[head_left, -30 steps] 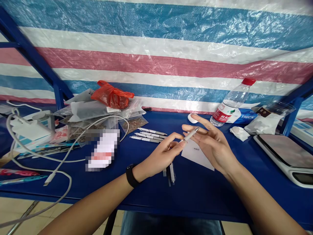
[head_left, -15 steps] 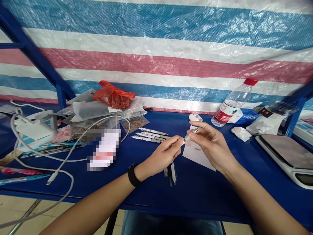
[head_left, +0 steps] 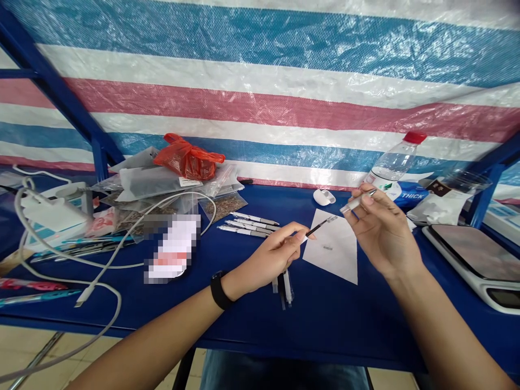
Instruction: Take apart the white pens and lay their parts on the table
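Observation:
My left hand (head_left: 264,265) is closed around a pen's white barrel, which is mostly hidden by the fingers. Its dark refill (head_left: 319,226) sticks out toward the right, with a clear end. Apart from it, my right hand (head_left: 385,235) pinches the pen's front section (head_left: 354,203), a whitish tube with a metal tip. Beneath the hands lies white paper (head_left: 337,265) bearing a small grey mark or piece. Several white pens (head_left: 252,223) lie side by side beyond my left hand. Another white pen (head_left: 288,287) and dark strips lie below it.
A bottle with a red cap (head_left: 414,137), a white earbud-style case (head_left: 324,197) and a scale (head_left: 475,254) stand at the middle and right. To the left are plastic bags with a red bag (head_left: 189,158), a white cable (head_left: 117,319) and pens (head_left: 40,298).
My right hand has moved right and slightly up with the pen's front section, drawing it off the refill, which now shows. My left hand has hardly moved.

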The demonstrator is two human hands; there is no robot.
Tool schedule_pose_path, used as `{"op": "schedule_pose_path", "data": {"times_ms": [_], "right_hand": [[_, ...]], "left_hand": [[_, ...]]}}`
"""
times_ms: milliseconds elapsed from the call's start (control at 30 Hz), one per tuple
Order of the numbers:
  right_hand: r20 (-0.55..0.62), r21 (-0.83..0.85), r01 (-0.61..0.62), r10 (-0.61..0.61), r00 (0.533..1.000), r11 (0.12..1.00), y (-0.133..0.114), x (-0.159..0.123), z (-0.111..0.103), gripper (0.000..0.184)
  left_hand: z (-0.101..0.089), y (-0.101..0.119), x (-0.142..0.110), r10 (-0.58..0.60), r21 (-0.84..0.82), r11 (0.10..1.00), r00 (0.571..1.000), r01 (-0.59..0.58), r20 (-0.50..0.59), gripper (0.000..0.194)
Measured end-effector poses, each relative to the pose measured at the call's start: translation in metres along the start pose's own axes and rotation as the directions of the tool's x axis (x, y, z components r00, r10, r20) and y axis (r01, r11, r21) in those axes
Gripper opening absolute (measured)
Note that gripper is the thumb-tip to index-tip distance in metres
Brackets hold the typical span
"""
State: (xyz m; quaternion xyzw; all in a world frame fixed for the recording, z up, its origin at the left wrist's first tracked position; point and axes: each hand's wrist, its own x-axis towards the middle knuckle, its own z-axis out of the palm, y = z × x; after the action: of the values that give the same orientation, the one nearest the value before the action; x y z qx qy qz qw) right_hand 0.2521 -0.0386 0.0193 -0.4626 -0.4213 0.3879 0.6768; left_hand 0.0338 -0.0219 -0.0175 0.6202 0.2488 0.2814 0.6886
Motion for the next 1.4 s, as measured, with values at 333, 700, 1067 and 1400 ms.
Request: {"op": "schedule_pose_path", "data": {"times_ms": [333,700,1067,1400], "right_hand": [[0.07,-0.235,0.041,-0.025,0.997,0.971,0.005,0.0,0.003,0.027],[0.633,-0.713,0.469,0.19,0.751,0.522,0.033,-0.019,0.011,0.01],[0.681,-0.702,0.576,0.159,0.715,0.418,0.038,-0.017,0.013,0.012],[0.368,-0.889,0.225,0.327,0.871,0.399,0.02,0.024,-0.037,0.02]], "left_hand": [[-0.002,-0.004,0.004,0.064,0.154,0.987,0.989,-0.044,-0.132,0.034],[-0.037,0.011,0.006,0.558,0.785,0.614,0.747,-0.078,-0.362,0.024],[-0.033,0.007,0.006,0.577,0.885,0.459,0.784,-0.078,-0.23,0.02],[-0.033,0.007,0.006,0.544,0.901,0.432,0.807,-0.036,-0.228,0.02]]}}
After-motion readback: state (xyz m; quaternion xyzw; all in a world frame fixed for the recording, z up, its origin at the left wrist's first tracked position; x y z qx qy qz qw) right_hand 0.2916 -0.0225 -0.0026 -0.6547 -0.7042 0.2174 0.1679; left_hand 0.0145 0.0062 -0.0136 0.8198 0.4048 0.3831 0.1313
